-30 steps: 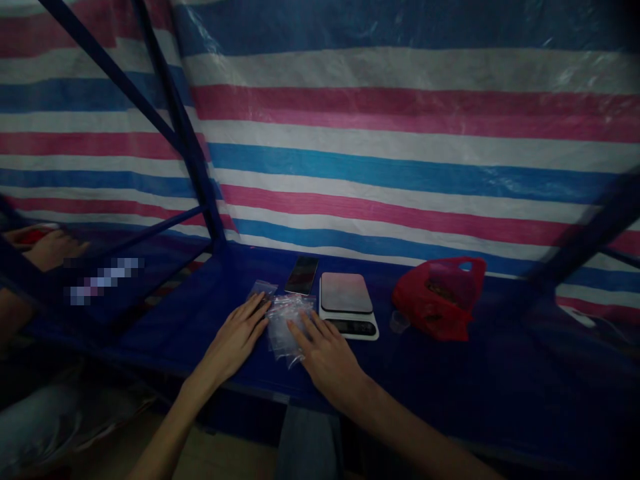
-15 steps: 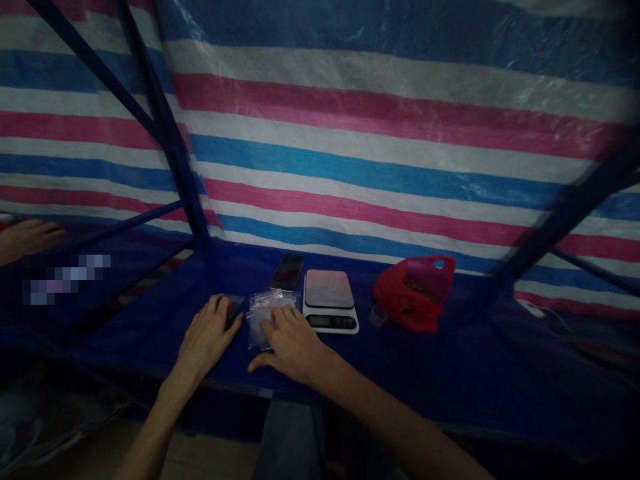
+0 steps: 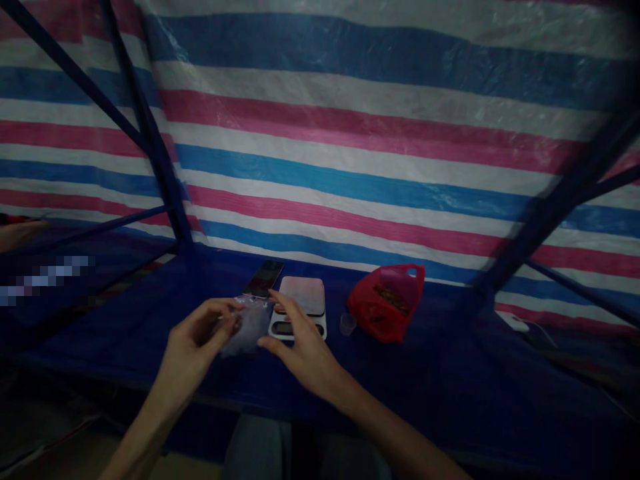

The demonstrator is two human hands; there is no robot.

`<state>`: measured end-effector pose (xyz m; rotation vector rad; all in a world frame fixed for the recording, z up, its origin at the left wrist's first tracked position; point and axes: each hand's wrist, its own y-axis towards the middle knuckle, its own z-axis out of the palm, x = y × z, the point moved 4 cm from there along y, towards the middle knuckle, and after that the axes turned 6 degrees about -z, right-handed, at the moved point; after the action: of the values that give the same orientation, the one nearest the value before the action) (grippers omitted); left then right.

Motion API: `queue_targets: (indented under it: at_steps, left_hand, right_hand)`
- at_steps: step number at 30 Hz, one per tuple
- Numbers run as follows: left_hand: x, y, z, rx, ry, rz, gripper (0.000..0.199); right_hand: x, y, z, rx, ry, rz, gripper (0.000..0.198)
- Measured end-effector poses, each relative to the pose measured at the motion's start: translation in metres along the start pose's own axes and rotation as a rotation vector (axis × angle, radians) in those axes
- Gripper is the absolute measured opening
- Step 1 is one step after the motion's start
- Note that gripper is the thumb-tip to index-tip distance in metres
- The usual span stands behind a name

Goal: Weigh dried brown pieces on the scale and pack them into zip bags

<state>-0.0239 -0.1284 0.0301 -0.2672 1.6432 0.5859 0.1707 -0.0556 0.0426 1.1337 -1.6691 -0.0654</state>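
My left hand [image 3: 200, 333] is raised over the blue table, its thumb and fingers pinched on a small clear plastic bag, mostly hidden by the fingers. Just beside it, a bunch of clear zip bags [image 3: 250, 328] lies in front of the phone. My right hand [image 3: 305, 350] holds nothing; its thumb and fingers are spread between the bags and the white kitchen scale [image 3: 303, 297], partly covering the scale's front. Behind the bags rests a dark phone [image 3: 265, 279].
Right of the scale stand a small clear cup [image 3: 347, 324] and a red plastic bag [image 3: 385, 307] with brown contents. Blue metal posts [image 3: 163, 173] frame the table [image 3: 400, 380] before a striped tarp [image 3: 350, 133]. Another person's hand [image 3: 20, 233] shows at far left.
My left hand has lifted and come nearer to the zip bags. My right hand has risen off the bags toward the scale. The view has shifted, so the table things appear further left.
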Motion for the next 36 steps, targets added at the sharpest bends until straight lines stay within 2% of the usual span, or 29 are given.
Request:
queue_targets:
  at_steps: [3, 4, 7, 10, 13, 15, 17, 18, 20, 22, 23, 24, 27, 28, 32, 36]
  left_hand:
    - [-0.014, -0.014, 0.063, 0.162, -0.266, -0.191, 0.025]
    - [-0.014, -0.014, 0.079, 0.202, -0.346, -0.268, 0.025]
    - [-0.007, -0.003, 0.102, 0.266, -0.477, -0.391, 0.03]
    - [-0.006, 0.018, 0.103, 0.305, -0.418, -0.321, 0.038]
    - [-0.012, 0.046, 0.103, 0.324, -0.335, -0.201, 0.045]
    - [-0.014, 0.068, 0.109, 0.387, -0.312, -0.167, 0.051]
    - [-0.011, 0.088, 0.12, 0.479, -0.258, -0.162, 0.061]
    - [-0.009, 0.097, 0.125, 0.479, -0.218, -0.134, 0.064]
    - [-0.007, 0.109, 0.128, 0.339, -0.127, 0.031, 0.058]
    - [-0.007, 0.109, 0.131, 0.211, -0.031, 0.214, 0.038]
    - [-0.007, 0.105, 0.134, 0.231, 0.006, 0.263, 0.027]
    - [-0.006, 0.1, 0.139, 0.304, 0.034, 0.28, 0.025]
    - [0.001, 0.082, 0.151, 0.62, 0.047, 0.224, 0.046]
    - [0.003, 0.078, 0.152, 0.689, 0.034, 0.199, 0.05]
    - [0.018, 0.071, 0.155, 0.813, -0.067, 0.087, 0.057]
    - [0.028, 0.068, 0.157, 0.874, -0.161, -0.05, 0.065]
  right_hand:
    - [-0.024, 0.007, -0.018, -0.093, 0.253, 0.083, 0.027]
    - [-0.033, 0.007, -0.022, -0.12, 0.315, 0.12, 0.021]
    - [-0.054, 0.006, -0.036, -0.247, 0.438, 0.218, 0.025]
    - [-0.061, 0.007, -0.051, -0.323, 0.509, 0.265, 0.028]
    - [-0.059, 0.017, -0.063, -0.185, 0.573, 0.313, 0.033]
    - [-0.058, 0.026, -0.073, -0.088, 0.577, 0.317, 0.035]
    - [-0.06, 0.033, -0.085, -0.093, 0.542, 0.284, 0.035]
    - [-0.062, 0.035, -0.09, -0.134, 0.516, 0.266, 0.035]
    - [-0.068, 0.036, -0.097, -0.216, 0.466, 0.255, 0.035]
    - [-0.074, 0.032, -0.096, -0.257, 0.437, 0.267, 0.038]
    - [-0.076, 0.03, -0.094, -0.26, 0.432, 0.273, 0.039]
    - [-0.077, 0.027, -0.09, -0.254, 0.436, 0.275, 0.039]
    - [-0.08, 0.021, -0.078, -0.222, 0.489, 0.274, 0.041]
    - [-0.081, 0.02, -0.075, -0.208, 0.505, 0.279, 0.041]
    - [-0.083, 0.016, -0.065, -0.112, 0.518, 0.282, 0.043]
    - [-0.079, 0.015, -0.061, -0.001, 0.466, 0.227, 0.043]
